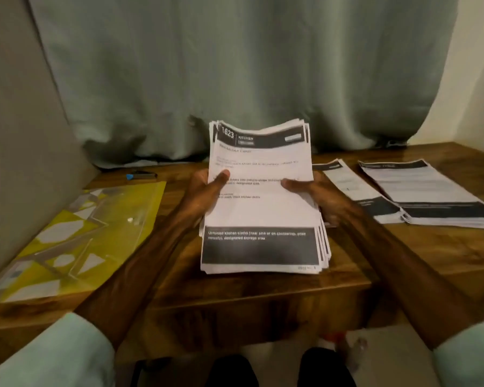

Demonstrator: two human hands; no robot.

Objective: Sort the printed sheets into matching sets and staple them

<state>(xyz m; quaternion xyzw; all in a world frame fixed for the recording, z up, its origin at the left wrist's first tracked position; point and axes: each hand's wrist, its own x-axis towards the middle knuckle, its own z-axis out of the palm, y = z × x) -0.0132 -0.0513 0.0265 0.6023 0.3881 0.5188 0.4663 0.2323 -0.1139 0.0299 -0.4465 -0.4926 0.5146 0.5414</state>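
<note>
White stack of printed sheets [263, 208] gripped by left hand [204, 188]; right hand [313, 196].

Grey-green curtain [235, 65] behind wooden table [263, 291]; cream wall [475, 79] right; dim light

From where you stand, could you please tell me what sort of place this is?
Most likely a room in a home, not an office: a wooden table stands against a long grey-green curtain, a padded grey panel rises at its left, and the printed sheets are held over it.
</note>
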